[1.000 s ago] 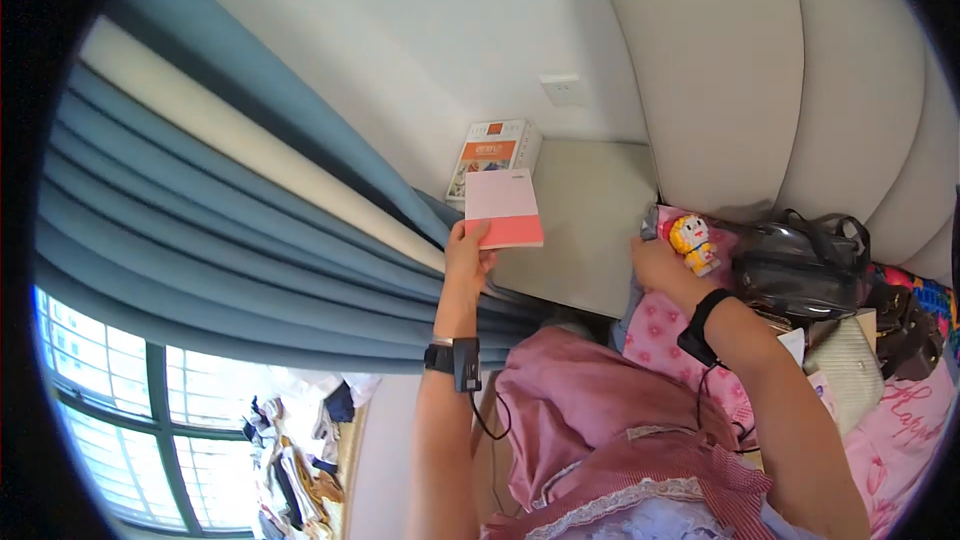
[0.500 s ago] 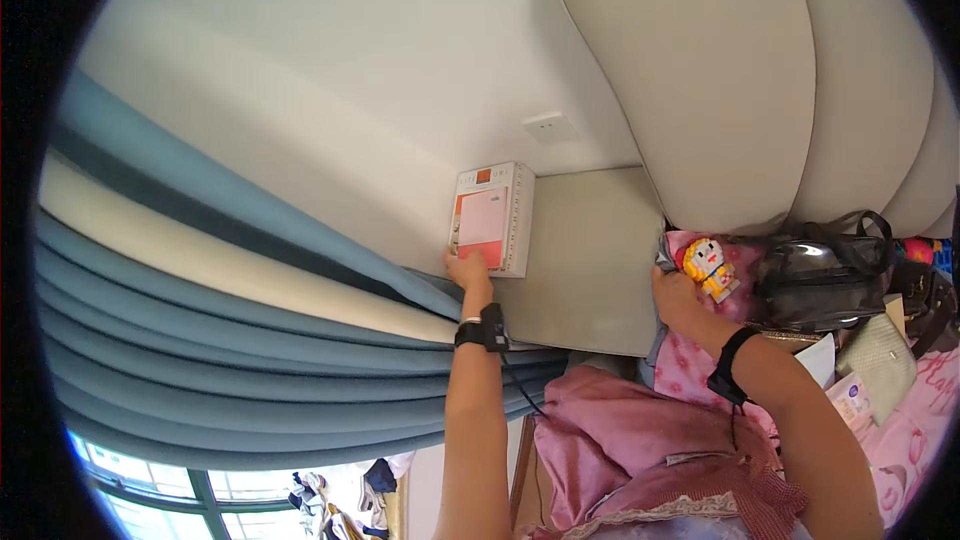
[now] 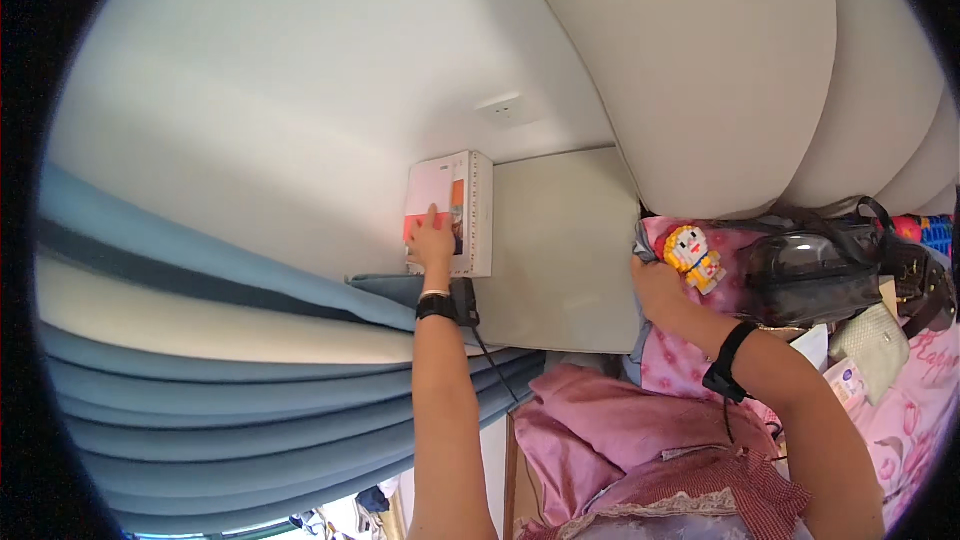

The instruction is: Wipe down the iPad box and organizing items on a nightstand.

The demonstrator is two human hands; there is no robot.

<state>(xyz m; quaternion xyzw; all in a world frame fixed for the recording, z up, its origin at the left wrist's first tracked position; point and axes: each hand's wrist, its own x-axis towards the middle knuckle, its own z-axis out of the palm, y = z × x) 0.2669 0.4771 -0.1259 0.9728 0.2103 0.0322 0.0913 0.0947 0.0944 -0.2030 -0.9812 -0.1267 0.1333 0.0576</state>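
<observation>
My left hand [image 3: 432, 240] lies with its fingers spread on a thin pink-and-coral booklet [image 3: 428, 180]. The booklet rests on top of a spiral-bound book [image 3: 461, 174] with a white and orange cover, at the left of a beige bedside surface [image 3: 560, 250]. Below that book are more white page edges. My right hand [image 3: 655, 285] presses on the edge of the pink bedding [image 3: 672, 365], its fingers curled down and mostly hidden. Just right of it lies a yellow and white block figure [image 3: 694, 259].
Blue-grey curtains [image 3: 250, 380] hang at the left, close to my left forearm. A padded headboard [image 3: 700, 70] rises at the upper right. On the bed lie a dark see-through bag [image 3: 805, 275] and a pale pouch [image 3: 872, 355]. A socket [image 3: 506, 110] is on the wall.
My left hand has moved from the book's near edge onto the booklet, which has slid left across the cover. The right hand stays at the bed's edge. The view has shifted slightly.
</observation>
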